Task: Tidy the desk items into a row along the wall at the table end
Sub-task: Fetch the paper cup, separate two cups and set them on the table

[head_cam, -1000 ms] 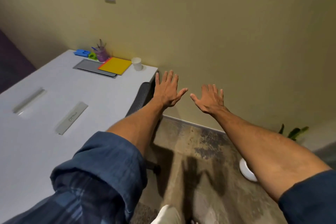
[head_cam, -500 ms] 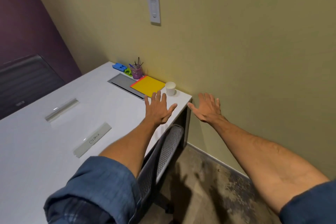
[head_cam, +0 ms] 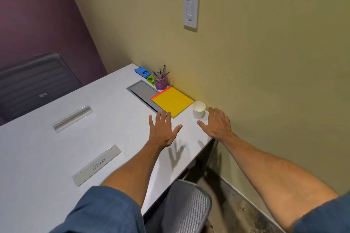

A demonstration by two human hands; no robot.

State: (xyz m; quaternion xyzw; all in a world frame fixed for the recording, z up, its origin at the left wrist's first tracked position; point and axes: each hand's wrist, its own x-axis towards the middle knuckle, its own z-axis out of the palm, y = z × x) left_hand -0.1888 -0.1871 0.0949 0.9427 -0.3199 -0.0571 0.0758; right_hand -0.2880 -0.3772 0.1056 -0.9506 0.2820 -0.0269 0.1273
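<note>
Along the wall at the end of the white table stand a blue stapler-like item, a small green item, a purple pen cup with pens, a yellow notepad and a white paper cup. My left hand hovers flat with spread fingers just short of the notepad's near corner. My right hand is also spread, right of the paper cup near the wall, holding nothing.
A grey cable hatch is set in the table beside the notepad. Two name-plate holders lie on the table. A mesh chair stands below the table edge, another chair at far left. A wall switch is above.
The view swung up and left from the floor to the table end. Both spread hands came forward over the table corner, close to the notepad and cup.
</note>
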